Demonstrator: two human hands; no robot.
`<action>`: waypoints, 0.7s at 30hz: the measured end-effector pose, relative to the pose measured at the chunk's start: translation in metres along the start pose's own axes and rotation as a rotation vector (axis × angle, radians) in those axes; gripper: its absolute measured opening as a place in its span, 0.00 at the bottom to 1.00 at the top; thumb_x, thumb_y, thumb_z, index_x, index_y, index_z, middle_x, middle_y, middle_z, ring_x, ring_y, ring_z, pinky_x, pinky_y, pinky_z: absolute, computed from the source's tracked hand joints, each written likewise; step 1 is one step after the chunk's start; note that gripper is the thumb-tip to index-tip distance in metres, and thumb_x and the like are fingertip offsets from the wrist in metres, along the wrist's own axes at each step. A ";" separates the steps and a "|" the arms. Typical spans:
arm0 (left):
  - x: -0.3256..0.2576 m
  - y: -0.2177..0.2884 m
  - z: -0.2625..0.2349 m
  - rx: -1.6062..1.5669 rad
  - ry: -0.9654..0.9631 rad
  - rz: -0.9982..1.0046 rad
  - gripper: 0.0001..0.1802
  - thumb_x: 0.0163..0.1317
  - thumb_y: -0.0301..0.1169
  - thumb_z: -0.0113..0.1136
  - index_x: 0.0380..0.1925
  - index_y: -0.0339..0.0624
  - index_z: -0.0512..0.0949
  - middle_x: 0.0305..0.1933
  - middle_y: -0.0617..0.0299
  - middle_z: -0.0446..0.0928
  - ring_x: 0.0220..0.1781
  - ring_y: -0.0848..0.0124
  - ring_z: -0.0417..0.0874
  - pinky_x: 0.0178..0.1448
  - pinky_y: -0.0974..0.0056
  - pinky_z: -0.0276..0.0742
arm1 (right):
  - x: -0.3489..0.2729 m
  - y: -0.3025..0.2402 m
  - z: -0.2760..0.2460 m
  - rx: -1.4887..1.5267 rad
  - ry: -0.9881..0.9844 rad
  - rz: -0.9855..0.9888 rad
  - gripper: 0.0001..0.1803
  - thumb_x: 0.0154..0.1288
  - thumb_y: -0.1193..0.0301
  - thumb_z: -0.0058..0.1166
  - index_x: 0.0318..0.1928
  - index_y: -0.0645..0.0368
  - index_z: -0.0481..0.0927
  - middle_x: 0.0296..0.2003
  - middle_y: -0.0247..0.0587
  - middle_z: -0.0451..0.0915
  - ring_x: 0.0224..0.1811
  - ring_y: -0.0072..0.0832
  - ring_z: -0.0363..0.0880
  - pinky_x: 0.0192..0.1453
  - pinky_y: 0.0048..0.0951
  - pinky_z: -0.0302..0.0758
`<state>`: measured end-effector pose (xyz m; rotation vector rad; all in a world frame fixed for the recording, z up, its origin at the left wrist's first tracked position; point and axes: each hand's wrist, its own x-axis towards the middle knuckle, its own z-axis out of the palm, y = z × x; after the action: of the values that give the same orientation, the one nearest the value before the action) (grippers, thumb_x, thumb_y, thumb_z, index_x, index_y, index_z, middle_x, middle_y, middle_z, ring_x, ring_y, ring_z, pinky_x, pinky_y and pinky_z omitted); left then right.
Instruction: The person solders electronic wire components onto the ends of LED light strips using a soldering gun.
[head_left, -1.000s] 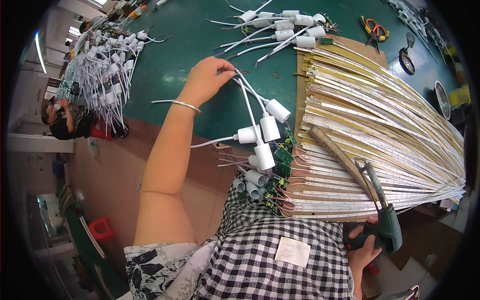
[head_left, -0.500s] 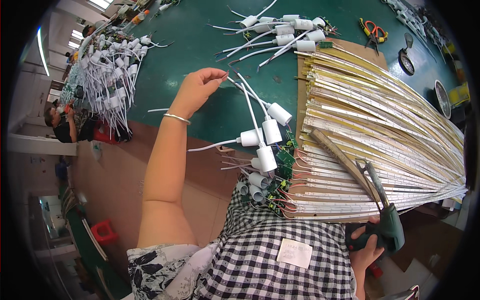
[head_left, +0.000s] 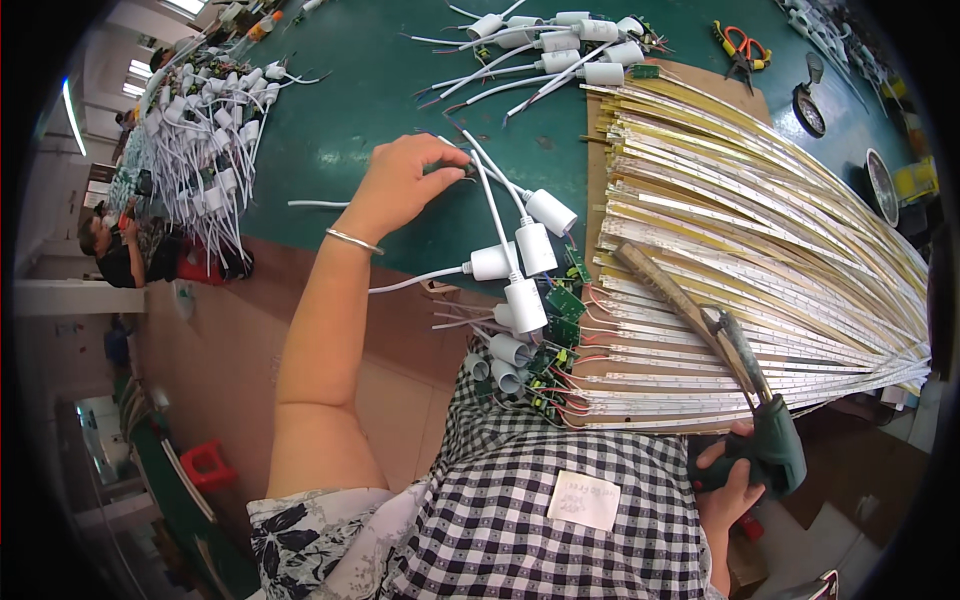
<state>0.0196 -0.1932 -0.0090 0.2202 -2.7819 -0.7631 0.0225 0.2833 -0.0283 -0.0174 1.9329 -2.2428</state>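
My left hand (head_left: pixel 412 185) reaches over the green table with thumb and forefinger closed at the stripped wire end of a white cable; the exact grip is partly hidden. White lamp sockets (head_left: pixel 524 305) with white cables lie beside it, overlapping one another. Small green circuit boards (head_left: pixel 565 303) sit next to the sockets, joined by red wires to long LED strips (head_left: pixel 690 300). Low on the right, my right hand (head_left: pixel 730 478) is wrapped round a dark green soldering gun (head_left: pixel 777 445). Its metal front part points up across the strips, beside a worn wooden stick (head_left: pixel 670 290).
More sockets (head_left: pixel 560 60) lie at the far side, near orange-handled cutters (head_left: pixel 742 50) and a small round dish (head_left: pixel 808 110). A big heap of sockets (head_left: pixel 205 150) hangs over the table's left edge. A person (head_left: pixel 120 250) sits beyond it. A red stool (head_left: pixel 207 467) stands lower left.
My left hand has shifted slightly right and down along the cable ends, its fingers more curled. My right hand keeps its hold on the soldering gun. The whole view has shifted a little.
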 end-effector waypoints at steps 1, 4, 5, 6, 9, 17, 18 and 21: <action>0.001 0.002 0.000 0.000 0.000 0.000 0.09 0.55 0.32 0.59 0.34 0.42 0.82 0.34 0.60 0.79 0.38 0.65 0.79 0.44 0.64 0.73 | 0.000 0.002 -0.001 0.000 0.000 0.000 0.24 0.62 0.66 0.50 0.54 0.70 0.65 0.47 0.47 0.74 0.23 0.25 0.75 0.22 0.21 0.70; 0.004 0.006 -0.001 -0.073 -0.067 -0.193 0.09 0.56 0.28 0.58 0.36 0.39 0.81 0.37 0.60 0.78 0.41 0.66 0.79 0.49 0.65 0.72 | 0.000 0.004 -0.003 -0.021 -0.022 -0.043 0.27 0.62 0.62 0.53 0.54 0.70 0.65 0.47 0.47 0.74 0.23 0.25 0.75 0.22 0.21 0.69; 0.003 0.005 -0.002 -0.031 -0.079 -0.156 0.09 0.56 0.28 0.58 0.35 0.39 0.81 0.37 0.60 0.78 0.42 0.65 0.79 0.48 0.65 0.73 | 0.000 0.004 -0.003 -0.025 -0.022 -0.036 0.29 0.62 0.60 0.54 0.54 0.70 0.64 0.47 0.46 0.74 0.24 0.25 0.75 0.22 0.21 0.69; 0.003 0.004 -0.002 0.010 -0.090 -0.119 0.09 0.55 0.28 0.58 0.35 0.39 0.81 0.37 0.59 0.79 0.43 0.65 0.78 0.48 0.65 0.73 | 0.000 0.003 -0.003 -0.029 -0.023 -0.028 0.30 0.62 0.59 0.55 0.55 0.69 0.64 0.47 0.46 0.74 0.24 0.25 0.75 0.22 0.21 0.69; 0.003 0.005 -0.003 0.027 -0.114 -0.127 0.08 0.55 0.29 0.59 0.35 0.41 0.81 0.37 0.61 0.79 0.43 0.66 0.78 0.50 0.63 0.70 | -0.001 0.000 0.001 -0.016 0.012 -0.011 0.29 0.62 0.59 0.55 0.55 0.69 0.64 0.47 0.46 0.74 0.24 0.24 0.75 0.22 0.21 0.69; 0.004 0.012 -0.002 0.160 -0.143 -0.143 0.08 0.55 0.32 0.59 0.34 0.44 0.82 0.36 0.63 0.79 0.43 0.66 0.78 0.55 0.61 0.63 | 0.000 0.000 -0.001 -0.019 -0.040 0.010 0.27 0.62 0.61 0.53 0.55 0.68 0.65 0.47 0.44 0.74 0.25 0.24 0.74 0.26 0.22 0.69; 0.003 0.013 -0.002 0.196 -0.127 -0.131 0.08 0.55 0.31 0.59 0.34 0.42 0.81 0.35 0.64 0.79 0.41 0.68 0.78 0.52 0.63 0.65 | 0.000 -0.002 0.001 0.007 -0.052 0.019 0.26 0.62 0.62 0.54 0.55 0.66 0.65 0.47 0.43 0.74 0.25 0.25 0.73 0.30 0.23 0.70; 0.001 0.011 -0.006 -0.118 -0.143 -0.318 0.07 0.57 0.29 0.59 0.34 0.41 0.81 0.34 0.66 0.80 0.37 0.74 0.77 0.45 0.69 0.69 | -0.002 0.002 -0.001 -0.017 -0.013 0.014 0.28 0.62 0.60 0.52 0.55 0.69 0.65 0.47 0.46 0.74 0.25 0.24 0.74 0.22 0.21 0.69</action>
<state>0.0191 -0.1864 0.0018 0.6186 -2.8584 -1.0510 0.0243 0.2839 -0.0301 -0.0207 1.9399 -2.2115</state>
